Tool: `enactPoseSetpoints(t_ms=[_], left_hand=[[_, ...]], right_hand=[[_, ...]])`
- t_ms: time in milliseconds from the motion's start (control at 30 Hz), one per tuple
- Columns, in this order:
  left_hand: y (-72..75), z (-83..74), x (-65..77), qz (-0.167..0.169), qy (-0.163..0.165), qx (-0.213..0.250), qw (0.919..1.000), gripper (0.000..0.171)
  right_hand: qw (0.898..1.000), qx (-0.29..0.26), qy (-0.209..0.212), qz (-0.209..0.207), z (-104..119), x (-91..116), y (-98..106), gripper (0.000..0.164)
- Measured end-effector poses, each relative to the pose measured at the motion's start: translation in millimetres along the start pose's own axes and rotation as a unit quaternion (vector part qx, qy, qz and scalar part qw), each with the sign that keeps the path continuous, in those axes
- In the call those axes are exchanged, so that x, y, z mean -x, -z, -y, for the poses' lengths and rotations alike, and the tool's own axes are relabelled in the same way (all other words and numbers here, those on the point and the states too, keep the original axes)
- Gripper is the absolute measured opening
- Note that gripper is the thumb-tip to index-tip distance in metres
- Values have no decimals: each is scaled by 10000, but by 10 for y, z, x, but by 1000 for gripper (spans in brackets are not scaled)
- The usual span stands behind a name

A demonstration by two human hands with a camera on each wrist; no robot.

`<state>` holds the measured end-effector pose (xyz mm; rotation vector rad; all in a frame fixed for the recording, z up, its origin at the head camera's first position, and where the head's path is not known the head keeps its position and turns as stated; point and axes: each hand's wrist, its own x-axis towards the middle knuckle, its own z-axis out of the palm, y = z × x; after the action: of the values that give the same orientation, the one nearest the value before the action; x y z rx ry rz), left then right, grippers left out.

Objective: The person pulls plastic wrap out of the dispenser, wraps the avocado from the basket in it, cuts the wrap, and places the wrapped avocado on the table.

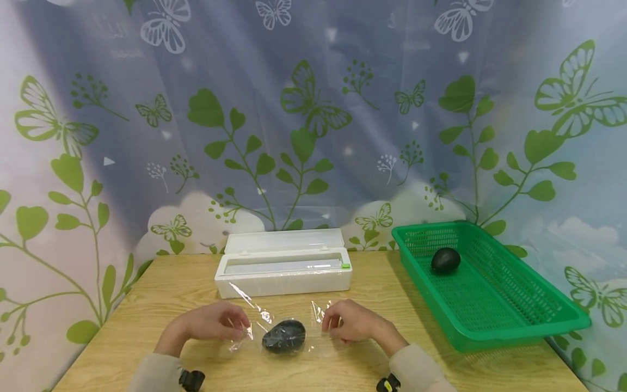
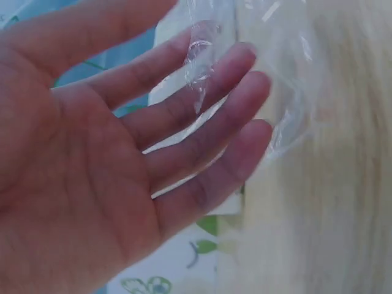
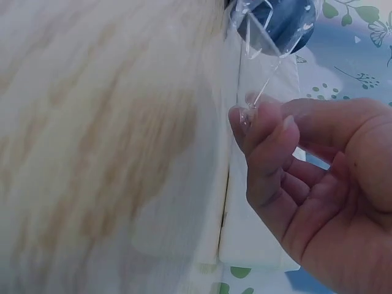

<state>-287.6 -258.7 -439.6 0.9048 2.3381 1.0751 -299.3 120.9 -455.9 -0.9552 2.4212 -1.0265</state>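
Spreading its fingers loosely, the left hand [image 1: 217,321] meets the film [image 1: 262,314] at the fingertips; in the left wrist view its thumb stands away from the forefinger, so I judge a firm pull there would slip. Pinching that edge first should give better control. Beyond, at the far side of the table [image 1: 157,283], stands the white box [image 1: 284,286], lid raised; working on the near side of it should keep the sheet from catching. Between the hands, near the table's middle, lies the fruit [image 1: 284,336], with film across it; whether film also runs beneath, I cannot tell. If wrapping is the step, drawing both sides evenly and smoothing outward from the middle should limit creases. To its right, the right hand [image 1: 354,321] pinches film between thumb and fingers, a grip worth keeping light, since thin film may tear. At far right, the green basket [image 1: 482,305] holds a second fruit [image 1: 446,261], well apart from this work.
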Motion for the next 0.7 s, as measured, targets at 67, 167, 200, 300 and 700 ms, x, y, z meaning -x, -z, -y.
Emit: enactPoseSetpoints(t_ms=[67,167,200,300,700], left_hand=[[-13,-82,-16,-144,-167,-210,9995,29],[-64,-253,-60,-366,-242,-233,9988,33],[-87,-312,-78,-401,-264,-182,9987,34],[-174,-464,-142,-455,-383,-216,9980,35],[-454,-496,-351,-397,-384,-329,9979,14]], right_hand=[[10000,-37,-5,10,6,5,-4,16],[9999,-109,-25,23,16,12,-9,16],[9999,-124,-36,22,18,13,-10,16],[9999,-120,-66,12,23,11,-6,16],[10000,-75,-26,34,26,14,1,17]])
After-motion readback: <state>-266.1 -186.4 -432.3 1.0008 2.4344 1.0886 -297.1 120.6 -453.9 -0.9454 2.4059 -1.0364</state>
